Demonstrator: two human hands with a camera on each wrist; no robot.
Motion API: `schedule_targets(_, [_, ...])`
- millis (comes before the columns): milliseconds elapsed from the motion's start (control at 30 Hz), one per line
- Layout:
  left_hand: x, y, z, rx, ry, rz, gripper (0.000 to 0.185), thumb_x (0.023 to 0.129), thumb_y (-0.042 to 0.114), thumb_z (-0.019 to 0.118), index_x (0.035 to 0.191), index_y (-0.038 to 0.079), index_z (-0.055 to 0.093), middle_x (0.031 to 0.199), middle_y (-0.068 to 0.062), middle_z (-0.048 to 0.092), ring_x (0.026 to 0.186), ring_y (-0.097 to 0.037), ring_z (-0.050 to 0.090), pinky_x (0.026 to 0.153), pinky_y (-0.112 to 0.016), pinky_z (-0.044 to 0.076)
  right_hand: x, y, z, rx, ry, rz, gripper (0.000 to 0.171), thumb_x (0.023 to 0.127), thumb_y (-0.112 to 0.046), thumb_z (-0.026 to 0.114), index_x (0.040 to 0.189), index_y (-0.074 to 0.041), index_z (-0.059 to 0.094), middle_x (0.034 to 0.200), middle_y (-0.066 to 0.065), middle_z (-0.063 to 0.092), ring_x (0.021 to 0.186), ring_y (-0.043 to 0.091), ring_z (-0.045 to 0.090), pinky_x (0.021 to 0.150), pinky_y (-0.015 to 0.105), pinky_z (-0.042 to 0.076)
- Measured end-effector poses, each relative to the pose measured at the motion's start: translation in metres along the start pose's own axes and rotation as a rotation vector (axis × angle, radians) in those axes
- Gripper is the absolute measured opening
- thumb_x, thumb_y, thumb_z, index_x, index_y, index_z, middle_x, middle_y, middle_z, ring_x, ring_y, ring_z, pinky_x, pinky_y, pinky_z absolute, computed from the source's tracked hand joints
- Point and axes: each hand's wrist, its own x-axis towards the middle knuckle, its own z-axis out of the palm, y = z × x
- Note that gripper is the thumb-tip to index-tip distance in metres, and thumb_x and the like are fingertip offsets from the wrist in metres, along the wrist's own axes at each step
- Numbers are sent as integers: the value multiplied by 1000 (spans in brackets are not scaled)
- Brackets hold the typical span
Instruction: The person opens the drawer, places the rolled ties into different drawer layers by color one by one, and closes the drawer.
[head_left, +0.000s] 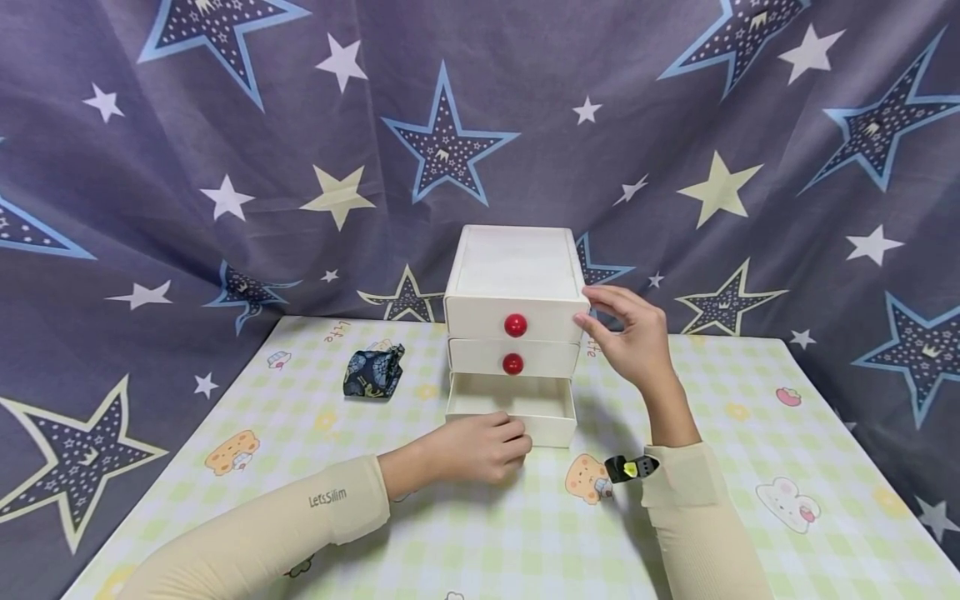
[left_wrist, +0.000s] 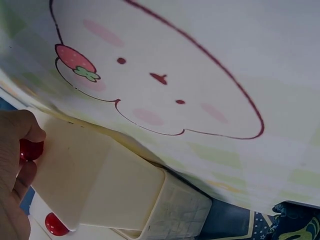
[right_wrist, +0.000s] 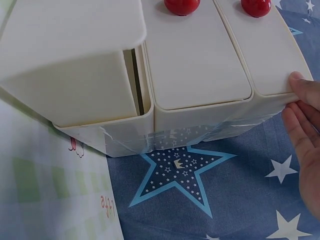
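A white three-drawer box [head_left: 517, 262] stands on the table with its bottom drawer [head_left: 551, 429] pulled out; the part of that drawer visible from above holds nothing. My left hand [head_left: 480, 447] is at the front of this drawer, and in the left wrist view its fingers pinch the red round knob [left_wrist: 31, 149]. The upper two drawers are closed, each with a red knob [head_left: 515, 325]. My right hand [head_left: 633, 333] grips the top right front edge of the box, thumb on the front and fingers along the side, as the right wrist view also shows.
A small dark blue patterned cloth pouch [head_left: 372, 372] lies on the table to the left of the box. The checked tablecloth [head_left: 750, 533] carries cartoon prints. Behind the table hangs a dark curtain [head_left: 517, 50] with stars.
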Motion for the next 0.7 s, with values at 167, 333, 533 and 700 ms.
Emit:
schedule_targets(167, [0,0,0,-7,4,-1,31,106,11,49,92,21,74,96,2,58,91,-19,55,78,-27,53,0,0,0,1,-2,2,32,78,12,82,109,11,74,111,22,73,93,39,72,92,14,55])
schedule_targets(333, [0,0,0,-5,34,0,40,108,6,41,90,20,74,95,1,58,89,-19,55,76,-27,54,1,-2,0,4,-8,4,32,79,11,82,110,11,74,111,22,72,94,38,72,93,16,56])
schedule_targets(533, [2,1,-1,0,65,11,45,108,3,36,89,20,73,94,0,58,87,-19,55,75,-28,54,1,-6,-1,7,-9,0,32,78,13,82,109,12,73,111,25,72,94,40,71,93,11,54])
schedule_targets(700, [2,0,-3,1,55,13,44,107,3,37,89,20,73,94,1,57,88,-19,56,76,-27,54,2,-7,-2,6,-9,0,32,78,13,82,109,13,73,111,25,72,93,39,72,92,12,54])
